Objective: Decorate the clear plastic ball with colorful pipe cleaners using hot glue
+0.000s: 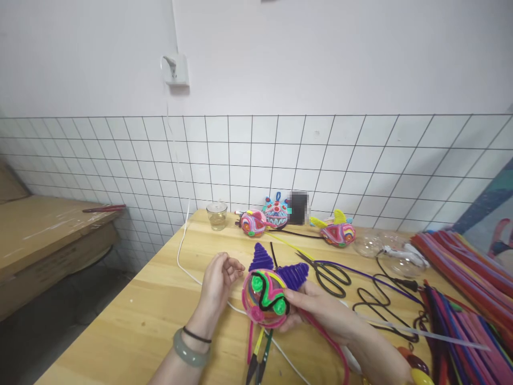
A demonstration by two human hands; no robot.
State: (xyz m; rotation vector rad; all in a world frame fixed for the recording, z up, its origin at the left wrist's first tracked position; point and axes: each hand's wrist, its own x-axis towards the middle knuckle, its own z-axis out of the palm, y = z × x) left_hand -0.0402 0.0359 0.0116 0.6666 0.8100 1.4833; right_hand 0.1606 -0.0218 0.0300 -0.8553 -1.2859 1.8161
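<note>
My right hand (310, 305) grips a round craft ball (258, 315), clear in places and covered with coloured pipe cleaners. Its front has green coils, wavy black and pink lines and a pink rim, and two purple ear-like pieces (294, 275) stick up from the top. A long pink pipe cleaner (331, 342) trails from beside my right hand. Just left of the ball, apart from it, is my left hand (222, 275), its fingers loosely curled with nothing visible in them. Below the ball, pliers or scissors with dark tips (256, 366) are partly hidden.
Black-handled scissors (331, 275) lie behind my right hand. Finished pipe-cleaner ornaments (339, 233) and a glass cup (217, 215) stand along the wall. Clear plastic balls (368, 244), a looping black cord (377, 302) and bundles of pipe cleaners (460, 331) occupy the right side.
</note>
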